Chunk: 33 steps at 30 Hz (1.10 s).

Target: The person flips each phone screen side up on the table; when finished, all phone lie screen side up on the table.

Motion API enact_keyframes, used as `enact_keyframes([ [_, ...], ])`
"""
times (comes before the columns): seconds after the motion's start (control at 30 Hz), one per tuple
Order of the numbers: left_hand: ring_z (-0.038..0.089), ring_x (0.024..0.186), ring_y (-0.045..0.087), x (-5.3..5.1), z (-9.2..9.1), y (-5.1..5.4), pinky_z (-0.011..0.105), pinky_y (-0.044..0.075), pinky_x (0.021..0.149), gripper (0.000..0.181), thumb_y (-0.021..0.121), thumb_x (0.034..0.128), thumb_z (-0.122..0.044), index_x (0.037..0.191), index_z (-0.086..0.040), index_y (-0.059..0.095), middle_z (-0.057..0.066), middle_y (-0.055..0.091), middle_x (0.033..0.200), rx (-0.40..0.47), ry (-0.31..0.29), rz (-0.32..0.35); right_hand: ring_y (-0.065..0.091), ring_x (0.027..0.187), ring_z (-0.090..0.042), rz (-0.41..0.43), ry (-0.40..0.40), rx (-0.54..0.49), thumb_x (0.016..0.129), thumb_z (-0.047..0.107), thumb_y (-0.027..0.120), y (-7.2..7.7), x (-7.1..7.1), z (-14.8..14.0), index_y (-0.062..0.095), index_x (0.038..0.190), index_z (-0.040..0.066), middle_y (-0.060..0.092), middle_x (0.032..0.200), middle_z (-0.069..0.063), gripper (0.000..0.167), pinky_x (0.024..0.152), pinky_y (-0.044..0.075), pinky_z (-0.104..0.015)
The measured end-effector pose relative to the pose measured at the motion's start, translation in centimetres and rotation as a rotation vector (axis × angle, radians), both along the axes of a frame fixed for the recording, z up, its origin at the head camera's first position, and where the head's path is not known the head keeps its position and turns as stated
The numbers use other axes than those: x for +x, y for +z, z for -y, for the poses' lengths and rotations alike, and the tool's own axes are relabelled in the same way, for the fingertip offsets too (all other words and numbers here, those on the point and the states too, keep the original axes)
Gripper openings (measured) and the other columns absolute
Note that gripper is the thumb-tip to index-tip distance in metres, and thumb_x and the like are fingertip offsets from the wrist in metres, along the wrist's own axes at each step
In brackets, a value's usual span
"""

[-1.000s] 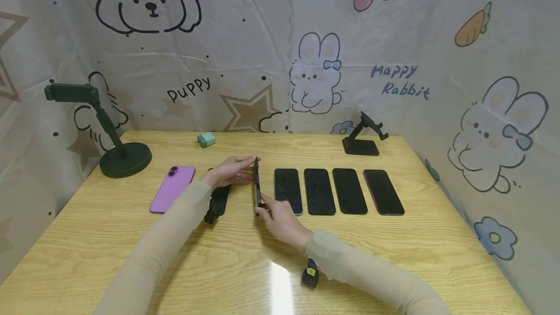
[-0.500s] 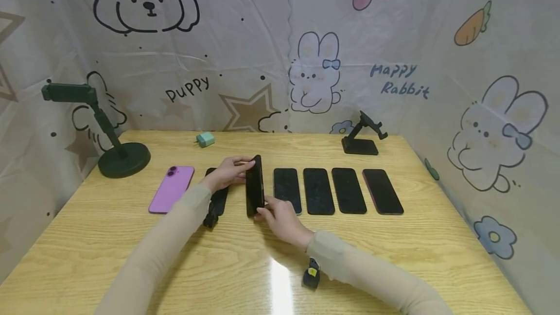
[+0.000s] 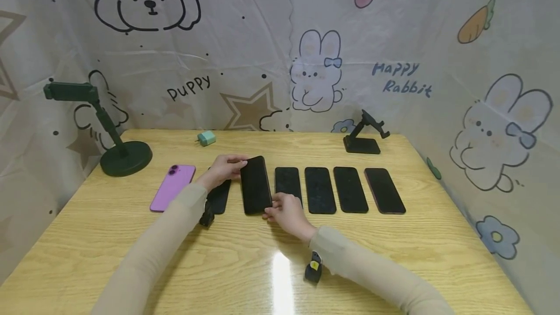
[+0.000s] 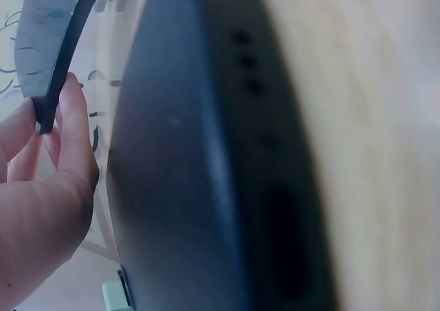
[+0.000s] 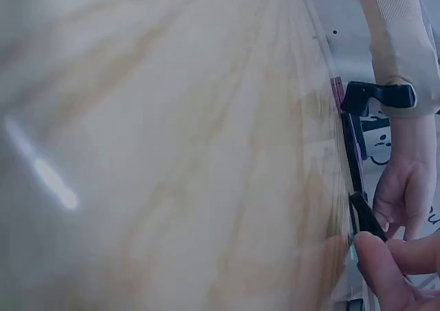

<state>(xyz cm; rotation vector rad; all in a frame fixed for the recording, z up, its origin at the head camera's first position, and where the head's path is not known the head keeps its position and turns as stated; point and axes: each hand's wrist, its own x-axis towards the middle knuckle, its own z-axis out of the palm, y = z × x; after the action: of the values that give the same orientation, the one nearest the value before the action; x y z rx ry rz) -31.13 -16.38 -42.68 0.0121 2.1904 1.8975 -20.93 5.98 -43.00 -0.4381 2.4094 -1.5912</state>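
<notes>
One slim, tilted black phone point(image 3: 256, 186) is pinched by left fingers point(image 4: 74, 135) and right fingers point(image 5: 378, 264).

Held smartphone point(image 3: 256, 186): showing a dark, blank screen with rounded corners
Pose: tilting, screen facing the head camera, long sides running away from the person
Place: being held to the right of the purple smartphone point(image 3: 173, 188), well apart

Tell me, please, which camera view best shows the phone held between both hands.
The head view, where nearly the whole dark face of the held phone shows between the left hand and right hand. The left wrist view crops it, seen at a slant; the right wrist view shows just a dark sliver.
</notes>
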Motion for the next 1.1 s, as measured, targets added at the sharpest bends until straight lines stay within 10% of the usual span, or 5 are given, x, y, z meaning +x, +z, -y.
enact_keyframes([
  [1.1, 0.008, 0.075, 0.055, -0.05, -0.53, 0.01, 0.019, 0.052, 0.067, 0.034, 0.055, 0.0971, -0.007, 0.129, 0.006, 0.054, 0.014, 0.056, 0.108, -0.156, 0.018, -0.003, 0.071, 0.064, -0.016, -0.107, 0.026, 0.209, 0.086, 0.002, 0.069, 0.58, -0.53, 0.52, 0.063, 0.116, -0.011, 0.073, 0.081, -0.015, 0.034, 0.054, 0.055, -0.021],
])
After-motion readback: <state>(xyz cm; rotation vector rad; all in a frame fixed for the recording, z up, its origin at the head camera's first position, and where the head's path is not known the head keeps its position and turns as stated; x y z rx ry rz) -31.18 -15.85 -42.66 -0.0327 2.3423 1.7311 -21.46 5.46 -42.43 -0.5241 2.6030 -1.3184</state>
